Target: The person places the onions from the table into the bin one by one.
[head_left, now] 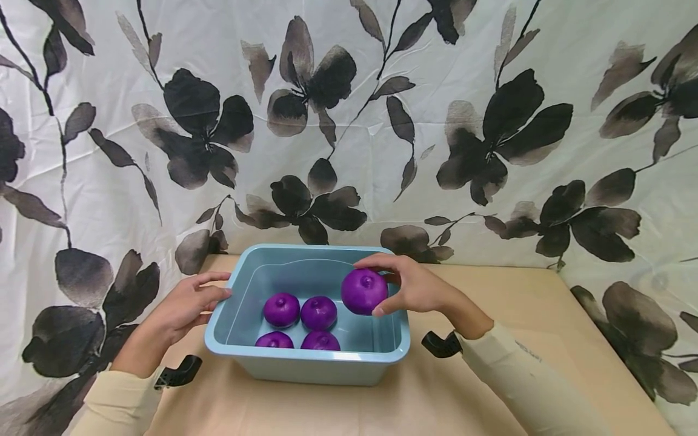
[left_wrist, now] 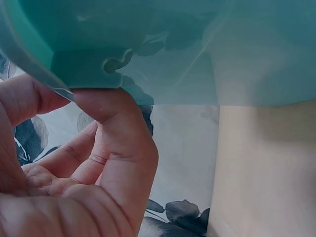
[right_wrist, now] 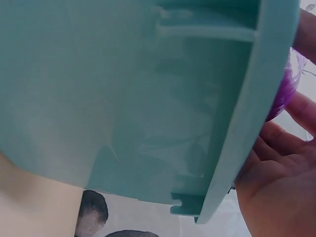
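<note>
My right hand [head_left: 417, 284] holds a glossy purple onion [head_left: 364, 292] between thumb and fingers, over the right side of a light blue plastic basin [head_left: 308, 356]. In the right wrist view the basin's wall [right_wrist: 148, 98] hides most of this onion [right_wrist: 285, 94]. Several more purple onions [head_left: 281, 310] sit grouped on the basin's floor, left of the held one; the front wall partly covers the nearest ones. At the basin's left rim is my left hand [head_left: 182, 306]. The left wrist view shows its thumb [left_wrist: 116, 118] bent against the rim, with a finger on the rim's other side.
Under the basin lies a tan tabletop [head_left: 480, 375], reaching toward the right. A white curtain-like cloth [head_left: 392, 163] with dark flowers hangs right behind the table and at its sides. A black wrist mount [head_left: 440, 345] sits below each hand.
</note>
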Available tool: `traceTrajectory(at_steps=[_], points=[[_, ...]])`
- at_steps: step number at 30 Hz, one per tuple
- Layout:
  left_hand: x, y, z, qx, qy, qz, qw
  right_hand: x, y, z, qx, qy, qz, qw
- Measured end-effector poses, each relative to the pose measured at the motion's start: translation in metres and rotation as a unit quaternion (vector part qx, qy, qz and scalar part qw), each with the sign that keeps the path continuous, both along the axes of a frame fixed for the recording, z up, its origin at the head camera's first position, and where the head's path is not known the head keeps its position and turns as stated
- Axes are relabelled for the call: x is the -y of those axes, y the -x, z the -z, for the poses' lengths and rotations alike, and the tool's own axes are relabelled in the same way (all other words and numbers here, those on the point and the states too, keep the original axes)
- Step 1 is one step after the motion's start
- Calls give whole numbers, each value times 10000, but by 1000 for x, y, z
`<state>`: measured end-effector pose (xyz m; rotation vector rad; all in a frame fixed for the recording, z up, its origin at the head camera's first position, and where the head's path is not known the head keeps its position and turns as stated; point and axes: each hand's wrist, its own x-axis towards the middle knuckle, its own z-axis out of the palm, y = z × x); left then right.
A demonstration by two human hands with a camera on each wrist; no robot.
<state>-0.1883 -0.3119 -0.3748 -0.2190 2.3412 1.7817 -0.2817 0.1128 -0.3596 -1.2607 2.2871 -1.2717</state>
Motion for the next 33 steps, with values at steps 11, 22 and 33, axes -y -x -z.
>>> traceTrajectory(at_steps=[11,22,33], points=[[-2,1,-2,57,78,-28,9999,9,11,-4,-100,-469,-394,9981],[-3,2,-1,99,83,-66,9999,24,20,-8,67,-1070,-855,9906],[-3,1,-1,100,55,-61,9999,33,21,-7,-503,-1857,-1178,9742]])
